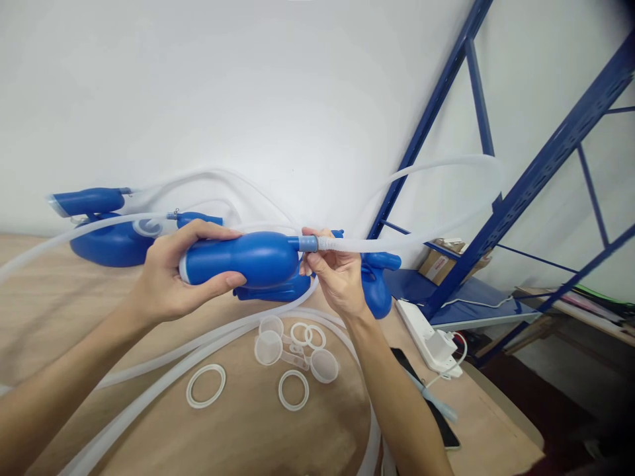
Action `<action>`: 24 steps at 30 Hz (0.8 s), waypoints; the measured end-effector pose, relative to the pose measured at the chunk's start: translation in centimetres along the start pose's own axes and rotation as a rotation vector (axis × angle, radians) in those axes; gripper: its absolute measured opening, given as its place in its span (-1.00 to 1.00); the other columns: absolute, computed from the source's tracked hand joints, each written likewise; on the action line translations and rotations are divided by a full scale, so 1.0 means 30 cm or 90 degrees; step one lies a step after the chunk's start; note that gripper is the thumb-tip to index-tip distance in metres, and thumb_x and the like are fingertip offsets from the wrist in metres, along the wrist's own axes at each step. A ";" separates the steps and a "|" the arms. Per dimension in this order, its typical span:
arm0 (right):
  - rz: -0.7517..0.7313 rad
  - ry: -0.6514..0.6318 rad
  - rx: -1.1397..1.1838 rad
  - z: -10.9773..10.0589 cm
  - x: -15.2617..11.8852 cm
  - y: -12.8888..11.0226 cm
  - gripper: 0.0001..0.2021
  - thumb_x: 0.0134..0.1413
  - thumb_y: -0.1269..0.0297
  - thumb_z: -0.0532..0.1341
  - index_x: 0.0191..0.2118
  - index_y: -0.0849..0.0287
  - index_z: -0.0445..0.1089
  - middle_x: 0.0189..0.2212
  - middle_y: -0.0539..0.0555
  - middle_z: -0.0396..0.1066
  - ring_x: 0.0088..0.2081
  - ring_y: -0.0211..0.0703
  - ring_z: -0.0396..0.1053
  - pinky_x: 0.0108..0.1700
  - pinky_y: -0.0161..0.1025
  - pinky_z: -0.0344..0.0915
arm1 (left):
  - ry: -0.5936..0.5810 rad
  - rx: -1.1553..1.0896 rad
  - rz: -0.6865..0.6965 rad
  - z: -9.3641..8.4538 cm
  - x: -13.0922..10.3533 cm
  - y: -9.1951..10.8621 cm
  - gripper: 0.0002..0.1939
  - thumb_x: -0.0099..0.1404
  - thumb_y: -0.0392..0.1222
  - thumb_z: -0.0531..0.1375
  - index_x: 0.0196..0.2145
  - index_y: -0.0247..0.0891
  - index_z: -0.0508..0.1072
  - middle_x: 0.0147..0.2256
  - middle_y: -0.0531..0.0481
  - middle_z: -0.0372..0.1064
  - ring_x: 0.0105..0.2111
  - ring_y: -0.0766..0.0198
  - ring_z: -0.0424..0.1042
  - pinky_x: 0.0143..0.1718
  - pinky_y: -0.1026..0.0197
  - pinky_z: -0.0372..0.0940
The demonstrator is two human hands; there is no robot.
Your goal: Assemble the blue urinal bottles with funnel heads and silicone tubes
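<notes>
My left hand [183, 271] is wrapped around a blue bottle-shaped pump body [243, 258], which lies sideways above the table with its pale end against my palm. At its narrow right end sits a translucent blue connector [308, 244], joined to a white hose [377, 244]. My right hand [337, 271] pinches at the connector and the hose end. From there the hose runs right and loops back in the air. Below my hands lie several white rings [292, 390] and small clear plastic cups [268, 348] with straps.
More blue pump parts [114, 244] with hoses stand at the back left, and others [380, 284] behind my right hand. A white power strip [426, 340], a dark phone-like slab [436, 416] and a blue metal shelf [446, 291] are on the right. Long hoses [198, 357] cross the table.
</notes>
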State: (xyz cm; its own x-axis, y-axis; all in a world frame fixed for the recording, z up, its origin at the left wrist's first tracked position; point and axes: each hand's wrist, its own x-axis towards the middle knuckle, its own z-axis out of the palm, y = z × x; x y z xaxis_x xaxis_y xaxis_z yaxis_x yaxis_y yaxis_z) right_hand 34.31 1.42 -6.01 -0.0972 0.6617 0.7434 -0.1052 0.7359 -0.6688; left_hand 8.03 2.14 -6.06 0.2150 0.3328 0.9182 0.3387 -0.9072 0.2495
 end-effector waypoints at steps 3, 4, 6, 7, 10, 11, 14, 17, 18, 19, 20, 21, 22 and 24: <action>0.028 0.002 0.000 0.014 -0.001 -0.021 -0.68 0.10 -0.02 0.49 -0.12 0.04 0.61 -0.34 0.00 0.52 -0.51 -0.24 0.36 -0.33 -0.11 0.51 | -0.004 0.012 0.045 0.000 0.009 0.009 -0.64 0.24 -0.04 0.44 -0.04 -0.08 0.51 -0.13 -0.01 0.64 -0.18 0.07 0.63 -0.17 0.09 0.51; 0.038 0.001 0.001 0.018 -0.001 -0.028 -0.67 0.10 -0.01 0.49 -0.10 0.05 0.60 -0.35 -0.01 0.52 -0.51 -0.24 0.37 -0.35 -0.12 0.50 | -0.005 0.013 0.052 -0.002 0.012 0.012 -0.63 0.23 -0.04 0.44 -0.04 -0.06 0.51 -0.12 -0.01 0.64 -0.16 0.05 0.64 -0.13 0.05 0.52; 0.046 -0.003 0.006 0.024 -0.002 -0.039 -0.66 0.11 0.01 0.49 -0.07 0.06 0.59 -0.35 -0.01 0.52 -0.50 -0.25 0.38 -0.36 -0.14 0.50 | -0.007 0.014 0.057 -0.006 0.017 0.016 -0.62 0.22 -0.04 0.45 -0.04 -0.02 0.50 -0.10 -0.01 0.65 -0.12 0.01 0.64 -0.08 0.01 0.54; 0.045 -0.001 0.008 0.027 -0.002 -0.044 -0.66 0.12 0.02 0.49 -0.06 0.06 0.58 -0.35 -0.01 0.51 -0.49 -0.25 0.38 -0.35 -0.15 0.51 | -0.007 0.015 0.056 -0.008 0.018 0.017 -0.62 0.21 -0.04 0.45 -0.03 -0.01 0.50 -0.09 -0.01 0.65 -0.11 0.01 0.64 -0.07 0.00 0.55; 0.044 -0.001 0.000 0.027 -0.001 -0.048 -0.66 0.12 0.00 0.48 -0.08 0.06 0.57 -0.32 0.01 0.51 -0.45 -0.22 0.40 -0.36 -0.17 0.52 | -0.005 0.026 0.058 -0.014 0.022 0.021 -0.61 0.21 -0.04 0.46 -0.03 -0.01 0.51 -0.09 -0.02 0.65 -0.12 0.02 0.65 -0.09 0.02 0.55; 0.047 -0.006 -0.004 0.024 0.000 -0.047 -0.65 0.12 -0.02 0.47 -0.08 0.06 0.57 -0.30 0.02 0.51 -0.43 -0.21 0.40 -0.37 -0.17 0.52 | -0.004 0.031 0.057 -0.014 0.023 0.023 -0.60 0.20 -0.03 0.46 -0.03 -0.02 0.51 -0.10 -0.02 0.65 -0.12 0.02 0.65 -0.09 0.03 0.55; 0.060 -0.028 -0.007 0.007 0.003 -0.039 -0.62 0.10 -0.05 0.48 -0.06 0.05 0.55 -0.26 0.03 0.53 -0.38 -0.20 0.43 -0.32 -0.17 0.53 | -0.005 0.048 0.042 -0.013 0.026 0.026 -0.60 0.19 0.03 0.45 -0.04 -0.03 0.53 -0.12 -0.01 0.66 -0.16 0.03 0.66 -0.11 0.05 0.56; 0.070 -0.028 0.016 -0.013 0.007 -0.029 -0.59 0.09 -0.11 0.48 -0.10 0.07 0.54 -0.36 -0.02 0.51 -0.41 -0.23 0.44 -0.31 -0.21 0.52 | -0.018 0.056 0.061 -0.011 0.030 0.024 -0.59 0.21 0.07 0.45 -0.04 -0.06 0.54 -0.11 -0.04 0.67 -0.15 0.03 0.66 -0.12 0.06 0.55; 0.077 -0.026 0.030 -0.017 0.008 -0.029 -0.57 0.08 -0.14 0.48 -0.13 0.08 0.53 -0.40 -0.03 0.49 -0.44 -0.24 0.43 -0.33 -0.23 0.50 | -0.021 0.055 0.082 -0.009 0.032 0.023 -0.59 0.22 0.07 0.46 -0.04 -0.08 0.54 -0.11 -0.05 0.67 -0.13 0.03 0.66 -0.12 0.07 0.55; 0.085 -0.022 0.043 -0.018 0.009 -0.029 -0.55 0.06 -0.17 0.48 -0.14 0.08 0.53 -0.44 -0.05 0.48 -0.46 -0.25 0.41 -0.36 -0.26 0.49 | -0.023 0.055 0.097 -0.008 0.034 0.023 -0.59 0.22 0.06 0.46 -0.04 -0.08 0.54 -0.10 -0.05 0.67 -0.12 0.04 0.66 -0.10 0.08 0.54; 0.097 -0.020 0.054 -0.016 0.010 -0.032 -0.53 0.04 -0.19 0.49 -0.13 0.08 0.52 -0.45 -0.06 0.47 -0.46 -0.25 0.41 -0.37 -0.27 0.48 | -0.022 0.058 0.100 -0.005 0.036 0.023 -0.59 0.22 0.05 0.47 -0.04 -0.09 0.54 -0.10 -0.05 0.67 -0.12 0.04 0.66 -0.10 0.08 0.54; 0.111 -0.020 0.063 -0.011 0.010 -0.035 -0.49 0.00 -0.21 0.50 -0.10 0.07 0.52 -0.43 -0.05 0.48 -0.43 -0.24 0.43 -0.36 -0.27 0.50 | -0.020 0.064 0.088 -0.001 0.037 0.025 -0.59 0.21 0.06 0.47 -0.04 -0.08 0.55 -0.11 -0.04 0.66 -0.14 0.05 0.66 -0.10 0.09 0.53; 0.125 -0.021 0.070 -0.003 0.010 -0.038 -0.44 -0.04 -0.22 0.51 -0.06 0.05 0.52 -0.37 -0.03 0.52 -0.38 -0.21 0.46 -0.32 -0.25 0.53 | -0.018 0.073 0.060 0.005 0.037 0.029 -0.59 0.22 0.08 0.46 -0.05 -0.08 0.55 -0.12 -0.03 0.66 -0.16 0.05 0.65 -0.12 0.10 0.52; 0.158 -0.042 0.088 0.023 0.006 -0.039 -0.31 -0.14 -0.23 0.55 0.06 0.03 0.50 -0.17 0.05 0.57 -0.19 -0.12 0.54 -0.16 -0.18 0.59 | -0.025 0.089 -0.015 0.021 0.036 0.039 -0.57 0.22 0.16 0.42 -0.05 -0.08 0.54 -0.14 -0.02 0.65 -0.18 0.05 0.64 -0.14 0.11 0.51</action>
State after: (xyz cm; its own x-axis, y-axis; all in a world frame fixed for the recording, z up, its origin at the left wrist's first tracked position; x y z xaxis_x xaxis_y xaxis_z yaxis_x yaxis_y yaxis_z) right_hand 33.74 0.57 -5.08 -0.2007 0.8051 0.5582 -0.2032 0.5232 -0.8276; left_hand 9.23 1.60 -4.96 0.2408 0.3663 0.8988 0.4683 -0.8550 0.2229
